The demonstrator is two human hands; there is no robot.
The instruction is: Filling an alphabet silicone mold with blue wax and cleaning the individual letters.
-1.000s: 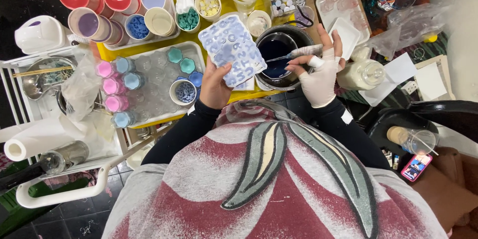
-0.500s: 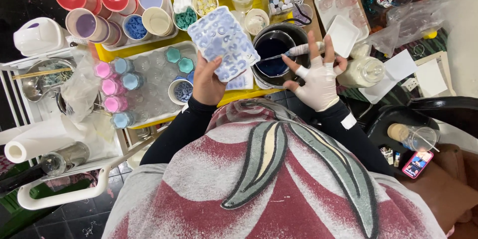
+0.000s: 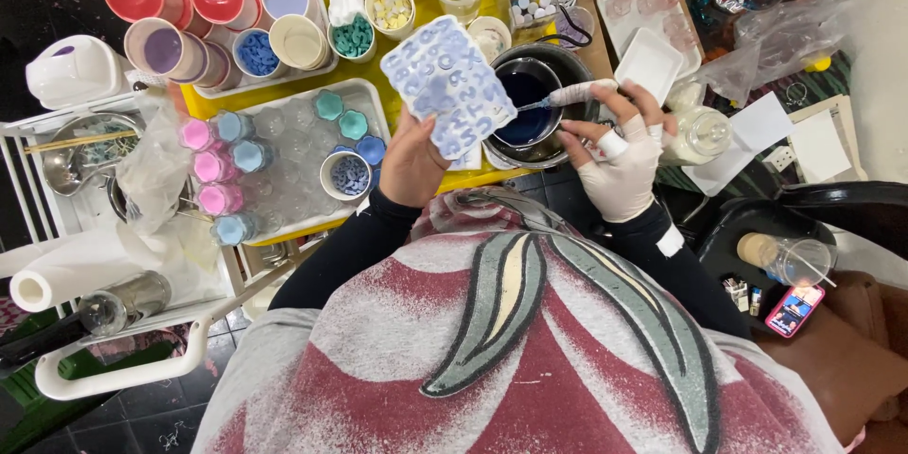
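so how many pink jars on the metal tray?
3, in a column at the metal tray's left edge: top pink jar, middle, bottom. The plastic bag may hide more.

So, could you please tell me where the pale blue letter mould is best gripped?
Probably by its lower short edge, coming from below, as the left hand grips the mould now. It is a thin flat slab, tilted up; fingers pinching that rim leave the cavities clear for the right hand.
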